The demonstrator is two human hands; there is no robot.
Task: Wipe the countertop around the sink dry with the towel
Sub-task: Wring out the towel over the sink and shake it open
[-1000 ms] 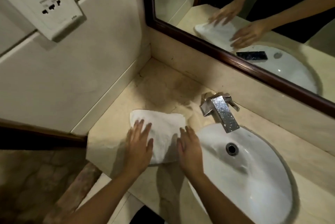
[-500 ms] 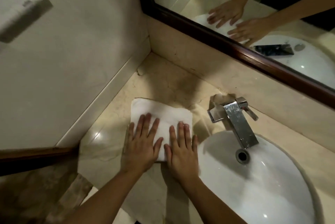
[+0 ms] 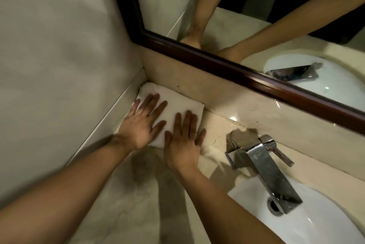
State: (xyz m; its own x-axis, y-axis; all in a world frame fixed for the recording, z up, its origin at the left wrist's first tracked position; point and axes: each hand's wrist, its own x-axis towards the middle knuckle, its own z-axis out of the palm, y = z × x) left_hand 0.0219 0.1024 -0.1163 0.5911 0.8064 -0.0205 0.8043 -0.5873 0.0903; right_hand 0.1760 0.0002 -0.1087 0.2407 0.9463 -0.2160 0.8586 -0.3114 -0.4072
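White towel (image 3: 181, 100) lies beneath two flat hands (image 3: 139, 127) (image 3: 183, 143).

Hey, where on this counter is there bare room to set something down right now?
Bare countertop lies nearest you, between the left wall's skirting and the sink rim, under your forearms. A narrower strip runs between the towel and the faucet. The back corner is crowded: left hand and right hand press the towel there.

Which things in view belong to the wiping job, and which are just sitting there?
Job: towel, countertop, sink, left hand and right hand, both flat on the towel.
Just there: faucet, mirror.
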